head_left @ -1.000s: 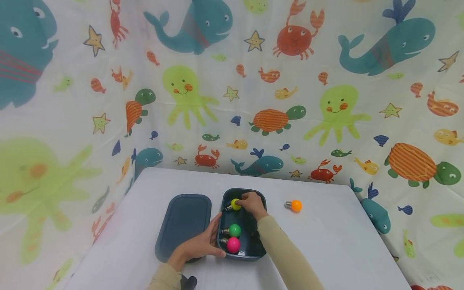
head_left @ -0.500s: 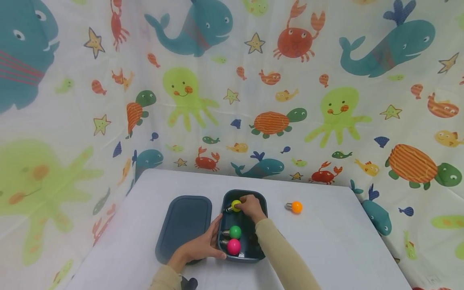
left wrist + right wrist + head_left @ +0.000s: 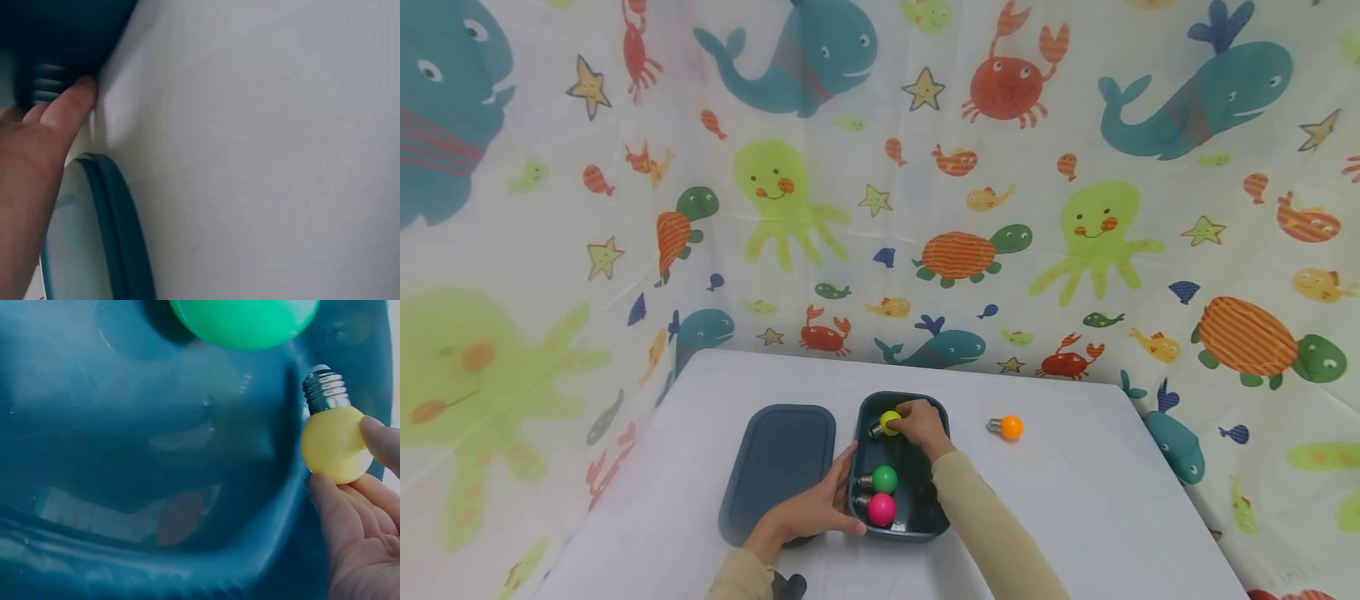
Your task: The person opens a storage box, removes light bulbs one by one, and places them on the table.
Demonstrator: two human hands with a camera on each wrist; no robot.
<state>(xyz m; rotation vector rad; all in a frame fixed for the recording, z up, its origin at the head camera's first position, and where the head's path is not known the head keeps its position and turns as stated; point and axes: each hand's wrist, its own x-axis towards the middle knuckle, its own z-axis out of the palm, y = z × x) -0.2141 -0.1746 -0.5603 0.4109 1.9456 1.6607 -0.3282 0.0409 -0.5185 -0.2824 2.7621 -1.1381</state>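
Observation:
A dark teal plastic box [image 3: 901, 535] stands on the white table, its inside facing up. My right hand [image 3: 922, 427] reaches into its far end and pinches a yellow light bulb [image 3: 336, 445] by the globe between thumb and fingers, the metal screw base pointing away from the palm. Nearer in the box lie a green bulb [image 3: 884, 479] and a pink bulb [image 3: 882, 509], bases to the left. My left hand [image 3: 816, 504] rests against the box's left wall with fingers extended and thumb at the near corner, also seen in the left wrist view.
Left of the box lies its flat dark lid [image 3: 782, 467], partly under my left forearm. An orange bulb [image 3: 1012, 427] lies on the table [image 3: 1075, 500] to the right. A dark rounded object [image 3: 792, 587] shows beside the left sleeve. A curtain with sea animals [image 3: 865, 167] hangs behind.
The yellow bulb has shifted very slightly to the right in my right hand's pinch. The left hand keeps its place on the box; the view moves a little.

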